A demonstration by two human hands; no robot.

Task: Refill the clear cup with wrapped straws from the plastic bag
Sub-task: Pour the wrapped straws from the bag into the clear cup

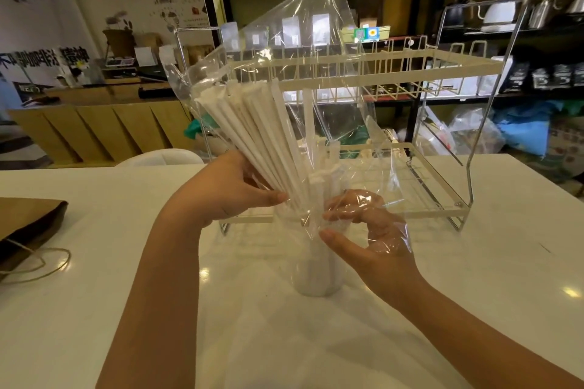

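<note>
A clear cup [316, 278] stands on the white table in front of me, with a few wrapped straws upright in it. Above it I hold a fanned bundle of white wrapped straws [252, 136], their lower ends pointing down at the cup's mouth. My left hand [234, 189] pinches the bundle near its lower end. The clear plastic bag [309, 50] billows up around the straws and drapes over my right hand [366, 230], which grips the bag's lower part beside the cup's rim.
A cream two-tier wire rack [442, 66] stands right behind the cup. A brown paper bag with a string handle [28, 224] lies at the table's left edge. A white chair back [161, 158] shows beyond the table. Shelves fill the background.
</note>
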